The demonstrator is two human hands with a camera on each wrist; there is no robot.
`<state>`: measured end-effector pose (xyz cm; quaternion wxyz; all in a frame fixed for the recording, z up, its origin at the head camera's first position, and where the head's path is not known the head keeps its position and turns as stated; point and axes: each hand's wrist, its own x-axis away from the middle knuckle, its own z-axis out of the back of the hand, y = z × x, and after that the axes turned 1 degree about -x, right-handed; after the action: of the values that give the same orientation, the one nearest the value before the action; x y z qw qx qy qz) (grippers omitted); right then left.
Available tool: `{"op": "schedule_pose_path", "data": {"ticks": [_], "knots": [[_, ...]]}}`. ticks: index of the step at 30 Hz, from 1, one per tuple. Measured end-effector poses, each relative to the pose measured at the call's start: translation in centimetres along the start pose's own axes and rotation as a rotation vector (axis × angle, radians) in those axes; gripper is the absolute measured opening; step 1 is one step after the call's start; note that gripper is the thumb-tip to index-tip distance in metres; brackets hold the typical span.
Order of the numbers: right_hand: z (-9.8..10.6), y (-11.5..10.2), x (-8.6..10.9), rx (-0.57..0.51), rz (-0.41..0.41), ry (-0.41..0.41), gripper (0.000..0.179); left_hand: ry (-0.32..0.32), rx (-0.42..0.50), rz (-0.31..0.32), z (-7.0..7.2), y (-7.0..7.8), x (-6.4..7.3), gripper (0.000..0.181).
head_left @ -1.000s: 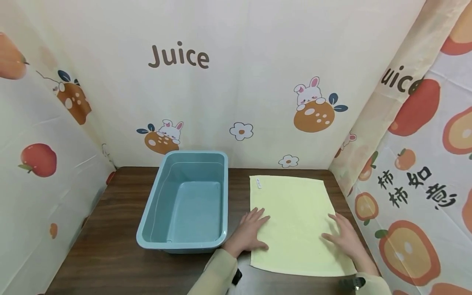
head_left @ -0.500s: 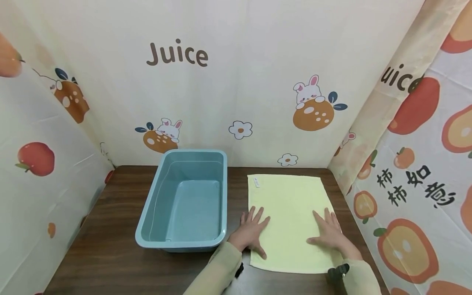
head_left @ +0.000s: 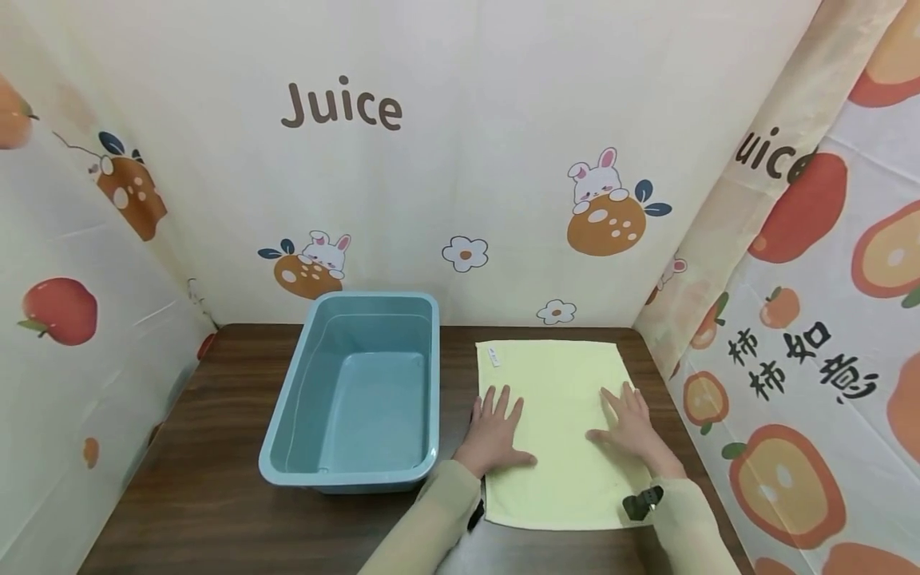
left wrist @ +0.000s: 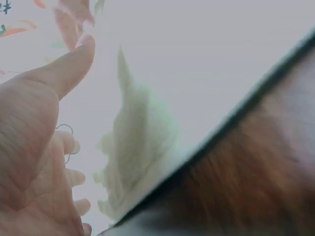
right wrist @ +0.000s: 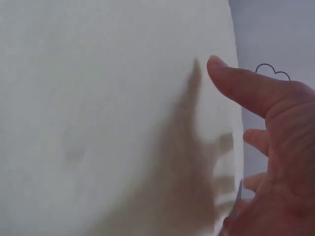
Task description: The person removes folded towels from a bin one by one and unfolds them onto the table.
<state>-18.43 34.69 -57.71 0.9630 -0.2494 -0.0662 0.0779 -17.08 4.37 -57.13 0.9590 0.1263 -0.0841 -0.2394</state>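
A pale yellow towel (head_left: 553, 415) lies flat on the dark wooden table, a small white tag (head_left: 493, 356) at its far left corner. Over its left edge is my left hand (head_left: 496, 435), palm down with fingers spread. My right hand (head_left: 631, 427) is over the towel's right side, its fingers also apart. Shadows fall on the cloth beneath each hand; in the right wrist view the thumb (right wrist: 236, 81) looks slightly above the towel (right wrist: 98, 98). Neither hand grips anything. Whether the fingertips touch the cloth, I cannot tell.
A blue plastic basin (head_left: 431, 383) stands left of the towel, near my left forearm. Printed curtains (head_left: 431, 176) rise behind the table and along both sides. Bare tabletop (head_left: 216, 447) shows at the left.
My right hand has moved left, from the towel's right edge further over the cloth. The left hand has shifted slightly, its fingers still spread. The head view has drifted a little.
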Motion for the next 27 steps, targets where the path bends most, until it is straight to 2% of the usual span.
{"op": "schedule_pose_path", "data": {"ticks": [4,6,9,16,22,27], "knots": [[-0.7,-0.4,-1.6,-0.029,-0.077,-0.066,0.110,-0.018,0.024,0.054,-0.1,0.4,-1.4,0.102],[-1.1,-0.5,-2.2,-0.009,-0.126,-0.113,0.116,-0.034,0.038,0.076,-0.3,0.5,-1.6,0.103],[-1.3,-0.5,-3.0,0.025,-0.156,-0.155,0.122,-0.040,0.060,0.097,-0.5,0.5,-1.9,0.104],[-1.0,-0.4,-4.4,0.023,-0.171,-0.169,0.122,-0.051,0.054,0.122,-0.5,-0.1,-2.6,0.111],[-0.8,-0.7,-4.9,0.026,-0.176,-0.174,0.120,-0.073,0.036,0.124,-0.4,-0.3,-3.0,0.111],[-0.8,-0.6,-4.8,0.051,-0.167,-0.148,0.116,-0.057,0.097,0.117,-0.4,-0.3,-3.2,0.105]]}}
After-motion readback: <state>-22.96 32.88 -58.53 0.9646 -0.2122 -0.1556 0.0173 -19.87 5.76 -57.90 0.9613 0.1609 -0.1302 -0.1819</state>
